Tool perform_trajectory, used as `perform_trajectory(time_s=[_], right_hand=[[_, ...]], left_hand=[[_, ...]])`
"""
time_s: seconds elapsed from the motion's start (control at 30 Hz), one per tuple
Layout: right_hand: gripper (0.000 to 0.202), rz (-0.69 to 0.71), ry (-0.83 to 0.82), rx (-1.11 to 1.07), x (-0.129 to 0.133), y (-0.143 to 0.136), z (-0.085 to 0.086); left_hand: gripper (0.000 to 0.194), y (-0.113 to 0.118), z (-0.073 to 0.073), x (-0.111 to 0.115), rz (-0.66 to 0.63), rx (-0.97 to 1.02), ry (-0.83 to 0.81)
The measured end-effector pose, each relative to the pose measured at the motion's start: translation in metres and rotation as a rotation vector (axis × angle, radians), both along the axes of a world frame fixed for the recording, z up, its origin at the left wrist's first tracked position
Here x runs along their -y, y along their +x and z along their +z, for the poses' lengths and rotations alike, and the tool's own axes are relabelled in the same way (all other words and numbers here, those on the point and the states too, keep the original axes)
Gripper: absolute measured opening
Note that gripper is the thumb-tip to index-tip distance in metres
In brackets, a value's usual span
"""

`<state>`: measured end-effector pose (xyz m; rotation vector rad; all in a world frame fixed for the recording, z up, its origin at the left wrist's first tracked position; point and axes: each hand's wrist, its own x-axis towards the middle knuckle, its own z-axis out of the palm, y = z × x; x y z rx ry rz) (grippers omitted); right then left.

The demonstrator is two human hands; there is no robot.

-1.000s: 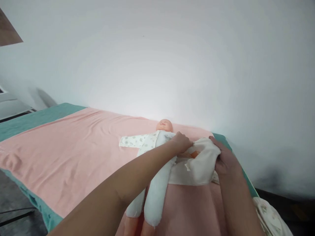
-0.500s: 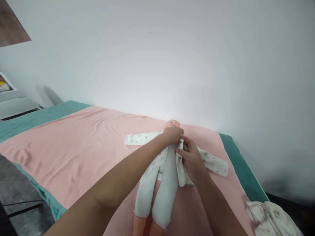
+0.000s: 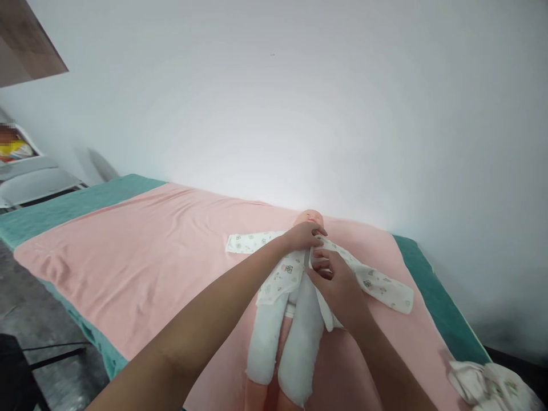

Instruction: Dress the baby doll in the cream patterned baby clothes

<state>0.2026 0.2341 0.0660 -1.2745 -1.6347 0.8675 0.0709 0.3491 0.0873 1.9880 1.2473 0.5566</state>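
Left hand and right hand pinch the doll's printed shirt (crumpled cloth lies apart).

So the doll is lying on its back on the sheet, head toward the wall, legs pointing back at the camera. Both hands sit on the doll's chest: left hand nearer its head, right hand just below and to the right, touching the garment spread under the doll. A crumpled cloth lies well off to the doll's right, near the bed's corner. Shelves stand far left of the doll.
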Motion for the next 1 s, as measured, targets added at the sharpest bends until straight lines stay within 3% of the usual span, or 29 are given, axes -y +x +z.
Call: perform_trajectory(time_s=[0.13, 0.23, 0.37, 0.47, 0.57, 0.7, 0.77, 0.87, 0.93, 1.0], right_hand=[[0.013, 0.000, -0.095, 0.480, 0.009, 0.012, 0.011], [0.025, 0.033, -0.107, 0.617, 0.013, 0.016, 0.015], [0.030, 0.038, -0.040, 0.360, 0.018, 0.005, 0.016], [0.021, -0.008, -0.010, 0.124, 0.025, -0.013, 0.009], [0.008, 0.069, 0.043, 0.119, 0.031, -0.028, 0.000], [0.008, 0.185, 0.107, 0.221, 0.034, -0.027, -0.003], [0.013, 0.173, 0.187, 0.223, 0.031, -0.021, -0.002], [0.018, 0.034, 0.418, 0.225, 0.020, -0.010, -0.008], [0.029, -0.018, 0.512, 0.293, 0.009, -0.004, -0.018], [0.041, 0.009, 0.503, 0.382, 0.001, -0.001, -0.032]], left_hand=[[0.026, 0.005, -0.012, -0.004, 0.187, 0.152, 0.026], [0.023, 0.007, -0.017, -0.003, 0.240, 0.198, 0.038], [0.018, 0.010, -0.019, -0.003, 0.294, 0.243, 0.051], [0.014, 0.013, -0.019, -0.005, 0.350, 0.262, 0.075], [0.014, 0.014, -0.022, -0.009, 0.435, 0.263, 0.138], [0.023, 0.012, -0.021, -0.008, 0.486, 0.258, 0.212], [0.028, 0.006, -0.021, 0.001, 0.486, 0.267, 0.248], [0.027, -0.012, -0.028, 0.030, 0.490, 0.320, 0.315], [0.027, -0.029, -0.042, 0.060, 0.503, 0.368, 0.341], [0.029, -0.046, -0.063, 0.094, 0.486, 0.419, 0.357]])
